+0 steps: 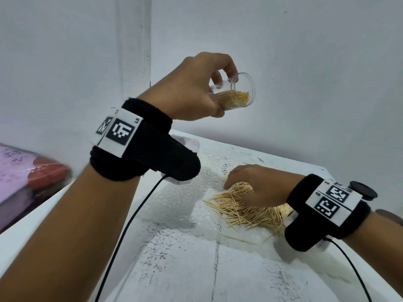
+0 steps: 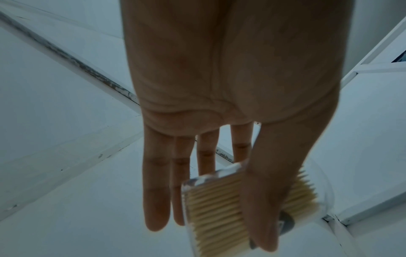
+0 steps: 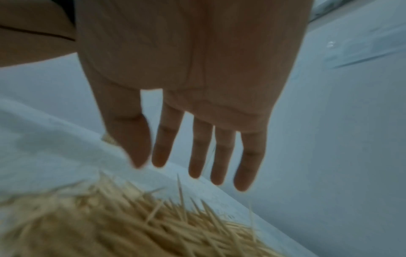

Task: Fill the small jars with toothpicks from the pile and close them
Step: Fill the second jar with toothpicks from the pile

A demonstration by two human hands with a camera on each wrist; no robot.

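Note:
My left hand (image 1: 192, 88) is raised well above the table and grips a small clear jar (image 1: 236, 95). The jar is tilted on its side with its open mouth to the right, and it is partly filled with toothpicks. In the left wrist view my thumb lies across the jar (image 2: 219, 208) with fingers behind it. My right hand (image 1: 257, 182) is low over the toothpick pile (image 1: 239, 210) on the table. Its fingers (image 3: 197, 147) are straight and spread just above the pile (image 3: 131, 217), holding nothing.
A white lace cloth (image 1: 196, 192) lies under the pile on the white table (image 1: 239, 269). A black round lid (image 1: 363, 190) sits behind my right wrist. A pink and red bundle (image 1: 26, 177) lies off the table's left edge. The wall stands close behind.

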